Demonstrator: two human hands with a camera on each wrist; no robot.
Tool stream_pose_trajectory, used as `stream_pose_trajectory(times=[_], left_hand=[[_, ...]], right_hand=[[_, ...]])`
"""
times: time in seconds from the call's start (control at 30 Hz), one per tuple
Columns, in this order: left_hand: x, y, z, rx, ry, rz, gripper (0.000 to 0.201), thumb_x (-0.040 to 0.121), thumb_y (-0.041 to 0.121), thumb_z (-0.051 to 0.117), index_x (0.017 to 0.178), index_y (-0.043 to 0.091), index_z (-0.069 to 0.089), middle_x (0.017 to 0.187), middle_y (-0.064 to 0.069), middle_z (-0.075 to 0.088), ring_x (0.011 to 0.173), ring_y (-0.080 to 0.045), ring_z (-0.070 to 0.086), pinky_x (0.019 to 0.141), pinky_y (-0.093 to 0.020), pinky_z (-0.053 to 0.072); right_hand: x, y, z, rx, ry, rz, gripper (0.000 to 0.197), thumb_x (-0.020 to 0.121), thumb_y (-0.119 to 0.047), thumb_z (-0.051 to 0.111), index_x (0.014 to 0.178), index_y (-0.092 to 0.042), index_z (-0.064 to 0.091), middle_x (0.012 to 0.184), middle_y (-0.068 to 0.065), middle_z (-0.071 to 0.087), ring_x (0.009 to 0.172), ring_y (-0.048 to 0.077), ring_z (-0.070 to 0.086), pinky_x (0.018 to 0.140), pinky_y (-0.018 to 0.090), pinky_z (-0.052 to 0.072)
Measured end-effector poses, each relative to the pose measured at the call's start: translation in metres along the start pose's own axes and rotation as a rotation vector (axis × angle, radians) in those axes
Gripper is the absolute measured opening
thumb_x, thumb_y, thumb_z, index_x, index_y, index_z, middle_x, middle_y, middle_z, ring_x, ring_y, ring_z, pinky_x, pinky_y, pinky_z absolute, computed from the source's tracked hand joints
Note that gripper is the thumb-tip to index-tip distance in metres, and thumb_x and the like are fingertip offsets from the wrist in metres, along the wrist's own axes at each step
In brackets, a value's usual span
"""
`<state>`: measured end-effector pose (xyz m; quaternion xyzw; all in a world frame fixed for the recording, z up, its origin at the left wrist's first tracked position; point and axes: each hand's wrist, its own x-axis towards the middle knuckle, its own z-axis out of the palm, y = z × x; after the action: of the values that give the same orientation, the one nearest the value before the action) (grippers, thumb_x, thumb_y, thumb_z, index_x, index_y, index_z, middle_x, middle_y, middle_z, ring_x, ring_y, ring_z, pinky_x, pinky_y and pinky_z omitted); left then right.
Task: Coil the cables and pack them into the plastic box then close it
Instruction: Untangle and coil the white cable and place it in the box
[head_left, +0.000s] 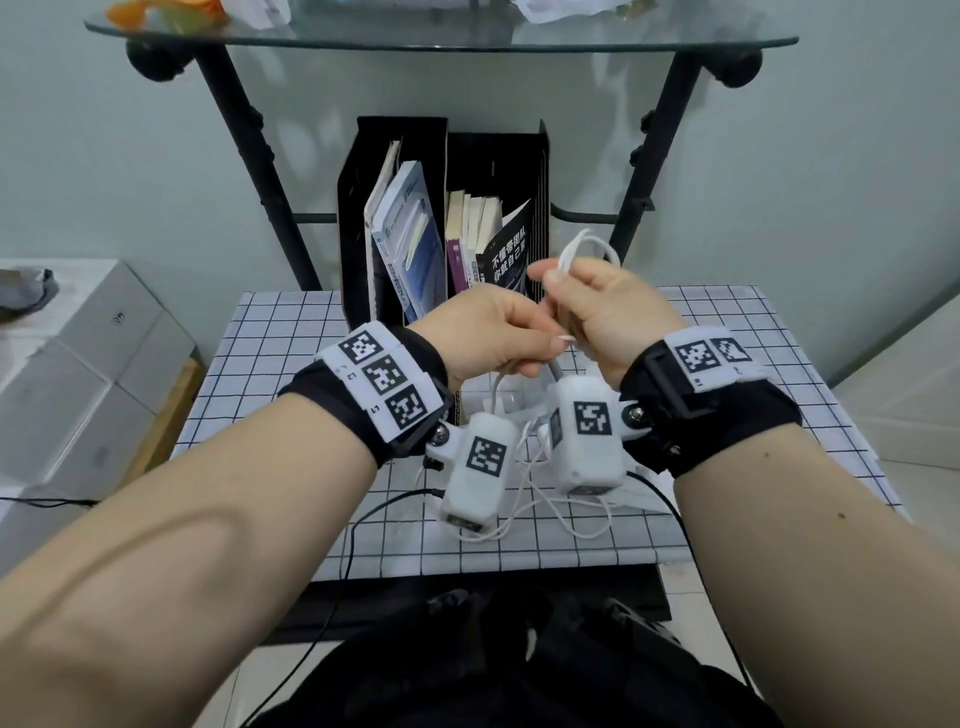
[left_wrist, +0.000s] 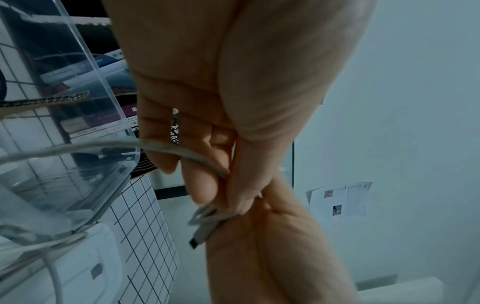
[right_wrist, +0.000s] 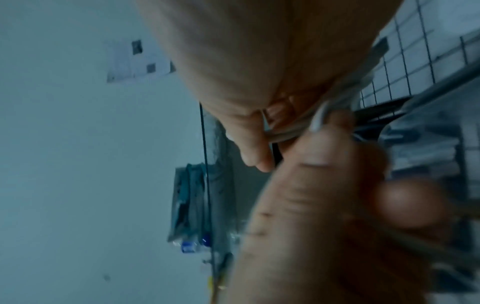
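grid-patterned tabletop (head_left: 291, 332) against pale wall, left hand (head_left: 483, 332) and right hand (head_left: 602, 306) both clamped on white cable (head_left: 571, 249)

White cable (head_left: 582, 249) looped in hands, clear plastic box (left_wrist: 78, 127)

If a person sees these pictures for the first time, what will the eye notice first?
Two raised hands meet above the checked table: the right hand pinches a small coil of white cable, and the left hand grips its trailing length. Behind them stands a black file holder full of books.
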<state>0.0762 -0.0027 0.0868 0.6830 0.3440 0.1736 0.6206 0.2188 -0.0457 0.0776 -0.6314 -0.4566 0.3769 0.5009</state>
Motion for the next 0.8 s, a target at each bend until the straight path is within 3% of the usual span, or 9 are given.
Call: stream_pose_trajectory(times=[0.07, 0.1, 0.2, 0.33, 0.47, 0.53, 0.63, 0.73, 0.8], left_hand=[[0.001, 0.0, 0.0, -0.008, -0.003, 0.001, 0.003, 0.084, 0.001, 0.067, 0.081, 0.001, 0.068, 0.077, -0.012, 0.066, 0.06, -0.013, 0.056, 0.059, -0.018, 0.051], [0.001, -0.001, 0.0, -0.004, -0.017, -0.005, 0.006, 0.084, 0.001, 0.066, 0.078, 0.002, 0.067, 0.077, -0.012, 0.067, 0.058, -0.012, 0.055, 0.06, -0.02, 0.052], [0.0, -0.004, 0.0, 0.02, -0.051, -0.005, 0.01, 0.084, 0.001, 0.067, 0.075, 0.006, 0.066, 0.066, -0.002, 0.067, 0.054, -0.009, 0.054, 0.059, -0.019, 0.052], [0.001, -0.007, -0.003, 0.064, -0.048, 0.0, 0.014, 0.081, -0.006, 0.067, 0.084, 0.006, 0.059, 0.069, -0.005, 0.058, 0.057, -0.012, 0.05, 0.053, -0.019, 0.046], [0.005, -0.014, -0.019, 0.033, -0.023, 0.006, 0.023, 0.079, -0.008, 0.066, 0.091, 0.01, 0.057, 0.07, -0.006, 0.055, 0.056, -0.011, 0.05, 0.054, -0.02, 0.044], [0.006, -0.019, -0.023, -0.004, -0.035, 0.021, 0.027, 0.08, -0.004, 0.068, 0.098, 0.014, 0.061, 0.072, -0.005, 0.057, 0.059, -0.011, 0.052, 0.057, -0.021, 0.046], [0.005, -0.025, -0.023, -0.027, -0.051, 0.03, 0.011, 0.085, 0.013, 0.067, 0.095, 0.016, 0.069, 0.08, -0.005, 0.061, 0.065, -0.008, 0.053, 0.061, -0.021, 0.045], [0.004, -0.029, -0.021, -0.115, -0.034, 0.023, 0.018, 0.092, 0.019, 0.057, 0.102, 0.008, 0.067, 0.084, -0.001, 0.062, 0.061, -0.005, 0.046, 0.055, -0.017, 0.042], [0.004, -0.027, -0.019, -0.203, -0.041, 0.047, 0.02, 0.096, 0.021, 0.05, 0.096, 0.009, 0.066, 0.079, 0.001, 0.065, 0.053, -0.005, 0.041, 0.048, -0.017, 0.036]], right_hand=[[-0.003, 0.002, 0.003, -0.241, -0.051, 0.004, 0.024, 0.087, -0.044, 0.056, 0.09, -0.027, 0.072, 0.08, 0.005, 0.072, 0.072, 0.022, 0.069, 0.072, 0.042, 0.057], [-0.004, 0.002, 0.004, -0.28, -0.076, 0.039, 0.027, 0.092, -0.04, 0.054, 0.088, -0.018, 0.069, 0.074, 0.008, 0.071, 0.063, 0.022, 0.067, 0.066, 0.042, 0.056], [-0.007, -0.001, 0.006, -0.277, -0.134, 0.174, 0.036, 0.1, -0.032, 0.043, 0.074, -0.011, 0.056, 0.042, 0.0, 0.052, 0.035, 0.016, 0.044, 0.043, 0.027, 0.037], [-0.008, -0.009, -0.001, -0.419, -0.198, 0.234, 0.036, 0.098, -0.033, 0.04, 0.074, -0.013, 0.056, 0.052, 0.002, 0.043, 0.041, 0.02, 0.038, 0.037, 0.024, 0.03], [-0.015, -0.012, -0.005, -0.42, -0.292, 0.292, 0.056, 0.088, -0.062, 0.046, 0.067, -0.015, 0.068, 0.042, -0.003, 0.035, 0.037, 0.015, 0.031, 0.042, 0.022, 0.028], [-0.018, -0.012, -0.006, -0.333, -0.341, 0.279, 0.048, 0.089, -0.055, 0.053, 0.065, -0.015, 0.066, 0.041, -0.005, 0.032, 0.037, 0.012, 0.026, 0.04, 0.021, 0.022], [-0.019, -0.013, -0.012, -0.034, -0.347, 0.32, 0.042, 0.096, -0.04, 0.051, 0.064, -0.013, 0.06, 0.041, -0.006, 0.031, 0.036, 0.009, 0.023, 0.036, 0.02, 0.02], [-0.021, -0.014, -0.018, 0.298, -0.362, 0.352, 0.042, 0.1, -0.036, 0.042, 0.068, -0.012, 0.052, 0.039, -0.006, 0.027, 0.031, 0.007, 0.022, 0.036, 0.02, 0.017], [-0.022, -0.015, -0.018, 0.43, -0.371, 0.359, 0.042, 0.101, -0.037, 0.037, 0.069, -0.012, 0.047, 0.037, -0.007, 0.024, 0.029, 0.007, 0.021, 0.038, 0.02, 0.014]])
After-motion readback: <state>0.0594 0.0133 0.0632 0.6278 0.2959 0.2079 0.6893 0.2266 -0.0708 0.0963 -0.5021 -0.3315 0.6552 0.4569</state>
